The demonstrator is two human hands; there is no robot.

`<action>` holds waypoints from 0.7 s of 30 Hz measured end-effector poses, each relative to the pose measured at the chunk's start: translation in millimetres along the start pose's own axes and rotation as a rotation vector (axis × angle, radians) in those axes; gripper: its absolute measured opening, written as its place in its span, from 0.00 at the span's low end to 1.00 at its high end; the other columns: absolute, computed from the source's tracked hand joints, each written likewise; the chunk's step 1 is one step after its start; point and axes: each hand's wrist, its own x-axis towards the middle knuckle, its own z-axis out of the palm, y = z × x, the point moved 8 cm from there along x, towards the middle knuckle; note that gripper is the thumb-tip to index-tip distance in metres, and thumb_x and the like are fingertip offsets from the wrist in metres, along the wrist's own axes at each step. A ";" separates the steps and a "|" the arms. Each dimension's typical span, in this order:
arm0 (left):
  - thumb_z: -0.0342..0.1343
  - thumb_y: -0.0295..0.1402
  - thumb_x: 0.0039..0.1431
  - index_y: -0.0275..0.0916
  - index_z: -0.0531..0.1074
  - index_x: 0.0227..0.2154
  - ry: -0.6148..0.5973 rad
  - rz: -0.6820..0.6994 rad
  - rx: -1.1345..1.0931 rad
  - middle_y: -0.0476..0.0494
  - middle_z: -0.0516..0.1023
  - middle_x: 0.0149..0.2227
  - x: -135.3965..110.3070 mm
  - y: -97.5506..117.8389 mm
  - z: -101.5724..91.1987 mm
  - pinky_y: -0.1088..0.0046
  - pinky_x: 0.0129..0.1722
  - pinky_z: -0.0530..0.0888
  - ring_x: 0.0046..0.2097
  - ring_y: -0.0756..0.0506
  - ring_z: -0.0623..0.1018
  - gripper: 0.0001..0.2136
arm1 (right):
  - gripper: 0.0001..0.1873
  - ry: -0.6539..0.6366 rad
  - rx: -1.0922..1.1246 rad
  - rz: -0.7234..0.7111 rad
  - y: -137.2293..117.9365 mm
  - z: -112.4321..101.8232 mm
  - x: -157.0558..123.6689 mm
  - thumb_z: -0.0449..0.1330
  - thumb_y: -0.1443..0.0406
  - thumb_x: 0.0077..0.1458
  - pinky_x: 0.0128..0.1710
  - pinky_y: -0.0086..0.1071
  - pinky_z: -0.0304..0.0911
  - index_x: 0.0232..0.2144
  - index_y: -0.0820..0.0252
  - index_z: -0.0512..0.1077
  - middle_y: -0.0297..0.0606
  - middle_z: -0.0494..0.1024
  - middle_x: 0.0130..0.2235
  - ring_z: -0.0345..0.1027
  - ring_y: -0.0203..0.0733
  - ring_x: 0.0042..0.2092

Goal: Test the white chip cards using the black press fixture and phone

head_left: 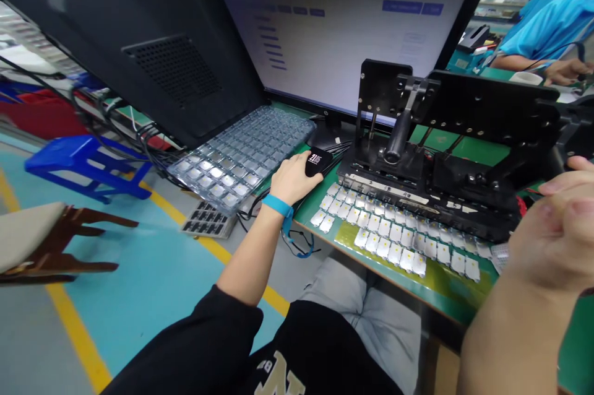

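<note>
The left hand [294, 179] lay over a black computer mouse [315, 161], its fingers curved closely around the mouse, which sat at the back of the green bench mat [445, 302], just in front of the monitor [338, 30]. A blue wrist strap [277, 205] circled the left wrist. Hard against the mouse's left side, a clear blister tray [241, 156] of small parts tilted across the bench edge, while a black metal clamping fixture [436, 147] blocked the way to the right, leaving only a narrow gap beside the mouse. Rows of small silver-and-white modules [390, 240] filled the mat between the fixture and the near edge, with little room left along that edge. The right hand [552, 240] hung raised beyond them, fingers bunched close; whether they held anything, I could not tell. A co-worker's blue sleeve [552, 30] showed past the monitor
</note>
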 end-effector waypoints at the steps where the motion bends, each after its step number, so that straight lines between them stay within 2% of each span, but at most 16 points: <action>1: 0.55 0.44 0.57 0.38 0.63 0.64 -0.001 -0.003 0.006 0.36 0.70 0.64 -0.4 0.7 -0.5 0.52 0.60 0.71 0.60 0.30 0.72 0.33 | 0.22 0.000 0.001 -0.005 0.1 0.2 0.3 0.59 0.66 0.39 0.42 0.41 0.66 0.09 0.65 0.48 0.28 0.55 0.14 0.61 0.27 0.21; 8: 0.53 0.43 0.57 0.39 0.62 0.65 -0.007 -0.022 0.032 0.37 0.71 0.62 -2.9 4.8 -4.2 0.52 0.59 0.72 0.60 0.30 0.73 0.32 | 0.25 -0.026 0.023 -0.037 -1.1 2.1 0.3 0.58 0.67 0.40 0.42 0.37 0.67 0.09 0.66 0.44 0.27 0.54 0.14 0.61 0.25 0.21; 15: 0.53 0.43 0.58 0.38 0.58 0.67 -0.035 -0.047 0.046 0.32 0.73 0.60 -6.6 9.0 -11.0 0.45 0.54 0.74 0.58 0.26 0.74 0.35 | 0.24 -0.057 0.028 -0.024 -4.3 8.2 -0.2 0.57 0.69 0.41 0.44 0.35 0.67 0.11 0.65 0.42 0.26 0.55 0.15 0.60 0.23 0.22; 21: 0.54 0.44 0.60 0.36 0.60 0.66 -0.080 0.047 -0.002 0.32 0.72 0.62 -6.1 7.0 -12.3 0.47 0.59 0.72 0.60 0.29 0.75 0.33 | 0.20 -0.111 -0.006 -0.006 -11.2 9.6 -3.7 0.59 0.69 0.46 0.47 0.38 0.67 0.11 0.65 0.54 0.27 0.59 0.16 0.63 0.26 0.26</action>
